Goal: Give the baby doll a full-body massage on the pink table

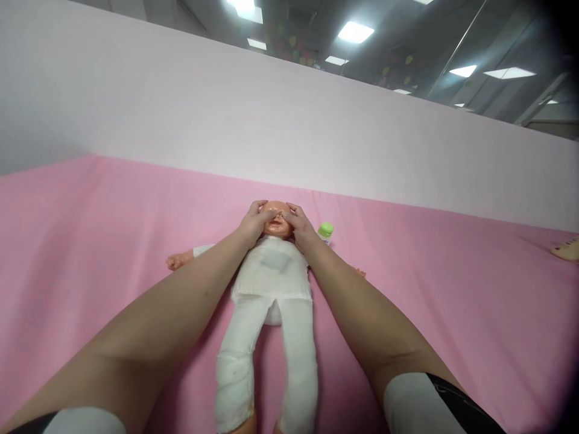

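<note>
A baby doll (274, 280) with a white cloth body and a hard plastic head lies on its back on a pink sheet, head away from me. My left hand (254, 223) cups one side of the head, its thumb across the doll's face near the eye. On the other side, my right hand (300, 224) mirrors it, thumb beside the nose. Fingers of both hands wrap round the head and are partly hidden behind it. The doll's arms stretch out sideways, one partly covered by my right forearm. A greyish patch marks the chest.
A small bottle with a green cap (325, 229) stands just right of my right hand. The pink sheet (429, 289) covers the surface up to a white wall (271, 126). At the far right edge is a cream-coloured object (566, 249), cut off by the frame.
</note>
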A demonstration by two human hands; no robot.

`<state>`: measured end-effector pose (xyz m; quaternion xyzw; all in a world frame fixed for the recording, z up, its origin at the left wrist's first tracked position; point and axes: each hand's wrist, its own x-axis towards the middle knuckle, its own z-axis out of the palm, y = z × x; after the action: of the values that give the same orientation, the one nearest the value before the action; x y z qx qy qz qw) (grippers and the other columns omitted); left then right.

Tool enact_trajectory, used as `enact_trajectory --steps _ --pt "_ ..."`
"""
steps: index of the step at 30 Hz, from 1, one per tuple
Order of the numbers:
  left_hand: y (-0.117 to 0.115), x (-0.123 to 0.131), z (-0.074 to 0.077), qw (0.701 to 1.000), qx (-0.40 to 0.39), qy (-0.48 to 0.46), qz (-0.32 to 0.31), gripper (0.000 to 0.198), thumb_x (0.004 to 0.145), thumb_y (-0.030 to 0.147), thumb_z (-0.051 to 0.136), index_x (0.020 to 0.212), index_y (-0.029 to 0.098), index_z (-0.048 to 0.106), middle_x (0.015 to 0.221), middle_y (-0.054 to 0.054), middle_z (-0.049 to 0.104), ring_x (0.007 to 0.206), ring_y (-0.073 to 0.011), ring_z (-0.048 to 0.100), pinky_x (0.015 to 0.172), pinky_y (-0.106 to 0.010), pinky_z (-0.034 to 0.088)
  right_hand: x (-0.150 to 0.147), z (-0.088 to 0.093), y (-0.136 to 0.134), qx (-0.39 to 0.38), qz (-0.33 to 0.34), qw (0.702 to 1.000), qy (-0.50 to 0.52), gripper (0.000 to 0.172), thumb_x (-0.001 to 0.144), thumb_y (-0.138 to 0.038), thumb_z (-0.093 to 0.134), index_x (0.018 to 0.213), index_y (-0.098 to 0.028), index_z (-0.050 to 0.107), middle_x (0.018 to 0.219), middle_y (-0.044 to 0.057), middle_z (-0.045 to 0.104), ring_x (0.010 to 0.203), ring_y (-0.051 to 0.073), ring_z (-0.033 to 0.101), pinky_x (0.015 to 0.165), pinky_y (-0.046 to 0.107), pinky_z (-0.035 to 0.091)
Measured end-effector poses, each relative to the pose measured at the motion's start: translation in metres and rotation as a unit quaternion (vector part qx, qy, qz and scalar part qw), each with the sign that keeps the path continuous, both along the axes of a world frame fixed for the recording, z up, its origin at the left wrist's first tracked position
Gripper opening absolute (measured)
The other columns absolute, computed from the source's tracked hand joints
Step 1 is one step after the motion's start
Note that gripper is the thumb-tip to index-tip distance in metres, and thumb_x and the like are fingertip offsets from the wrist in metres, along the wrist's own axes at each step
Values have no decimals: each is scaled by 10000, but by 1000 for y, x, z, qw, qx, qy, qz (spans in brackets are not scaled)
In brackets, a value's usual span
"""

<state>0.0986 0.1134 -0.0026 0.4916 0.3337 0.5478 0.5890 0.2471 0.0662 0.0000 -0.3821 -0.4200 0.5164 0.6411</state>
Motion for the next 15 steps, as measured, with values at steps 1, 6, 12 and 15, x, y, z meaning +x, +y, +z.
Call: enact_trajectory --steps 1,6,12,15 --pt "-1 0 0 1000 9 15 -5 631 707 361 836 1281 234 608 1196 -106 680 1017 -263 717 889 -395 592 1 0 1 5 -3 1000 -12 690 697 -417 871 1299 -293 557 1226 28 662 1039 221 711 960 413 603" --pt "-1 2 3 998 10 64 14 612 708 352 823 1267 231 605 1153 -99 699 972 -265 720 855 -381 579 2 -2 10 2 -18 999 -35 742 634 -444 926 1237 -278 526 1170 23 658 988 213 716 910 404 610" --pt "3 6 3 996 14 78 46 481 736 365 806 1175 239 656 1038 -63 726 947 -244 699 844 -347 560 -2 -7 15 2 -52 998 -34 645 700 -541 870 1186 -278 537 1103 12 688 930 197 718 860 380 617" --pt "4 7 1 999 -4 30 42 400 780 350 753 1150 231 658 992 -59 719 912 -231 694 833 -347 569 -2 -10 16 14 -46 999 -14 576 766 -545 811 1216 -274 573 1165 29 695 987 191 715 927 390 606"
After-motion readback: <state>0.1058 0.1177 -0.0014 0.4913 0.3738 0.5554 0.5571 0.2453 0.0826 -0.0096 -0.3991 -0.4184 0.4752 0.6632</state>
